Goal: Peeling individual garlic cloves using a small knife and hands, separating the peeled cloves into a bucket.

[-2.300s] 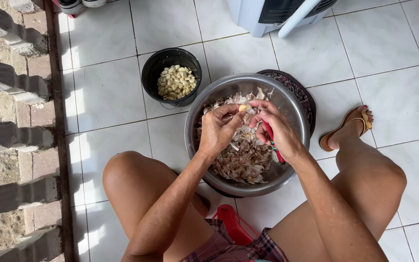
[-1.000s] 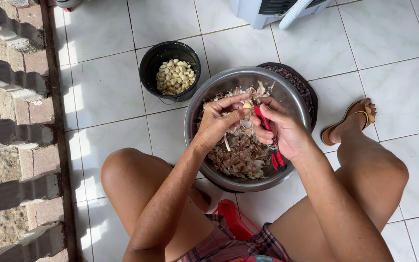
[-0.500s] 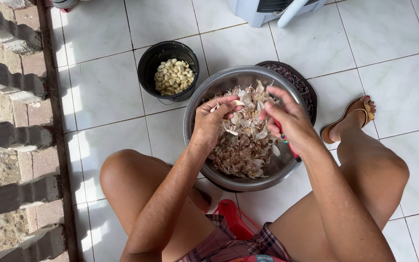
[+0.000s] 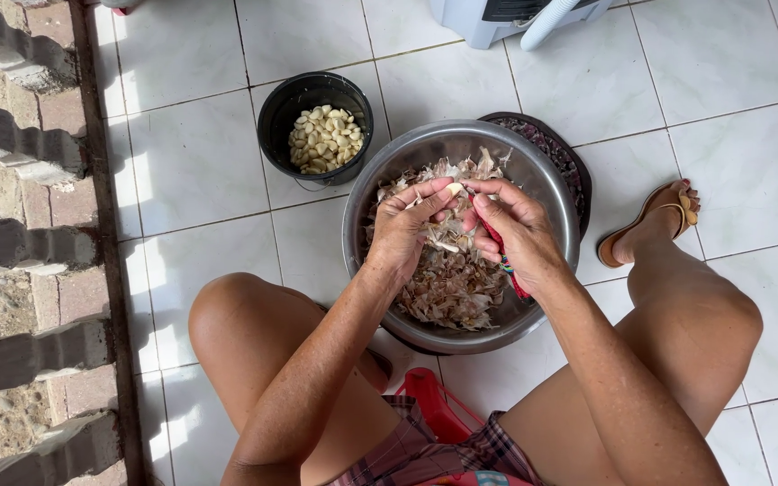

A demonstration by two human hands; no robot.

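Hands meet over the steel bowl [image 4: 547, 193] of papery skins – left hand [image 4: 404, 232] and right hand [image 4: 517, 229] pinching one garlic clove [image 4: 453, 189]

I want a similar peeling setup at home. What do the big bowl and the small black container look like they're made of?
The big bowl looks like stainless steel: silvery grey, brushed sheen, soft reflections on a thin rolled rim. The small black container holding peeled cloves seems to be plastic: uniform matte black with a thin wall, though the view leaves that open. Both stand on glossy white floor tiles, probably ceramic.
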